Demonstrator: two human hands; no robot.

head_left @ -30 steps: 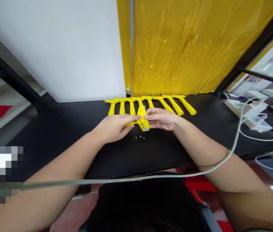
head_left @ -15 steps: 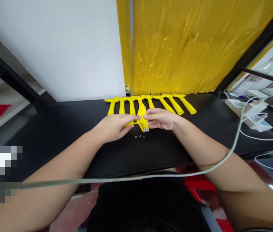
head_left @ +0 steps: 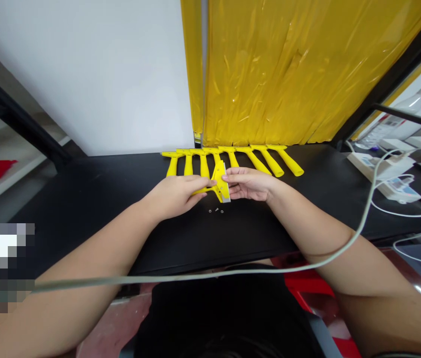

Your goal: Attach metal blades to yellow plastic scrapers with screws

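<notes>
Left hand (head_left: 178, 194) partly hides yellow tool (head_left: 219, 180); right hand (head_left: 251, 184), pale strip (head_left: 227, 200)

One head-worn cam, that's the whole rig. Sits above the wearer's black clothing (head_left: 218, 318), which fills the bottom edge; faces forward and pitched down over the black tabletop (head_left: 210, 243). Far side ends at the white panel (head_left: 102, 74) and yellow plastic sheeting (head_left: 281, 74). Coverage is wide: black posts on both flanks splay outward toward the top. Forearms come in from the lower corners, putting left hand (head_left: 175, 195) and right hand (head_left: 250, 184) mid-range near centre, so the yellow hand tool (head_left: 221, 178) shows small. Pale cable (head_left: 210, 275) crosses closer to the lens. Lower-left patch is pixelated; can't tell what's there.
</notes>
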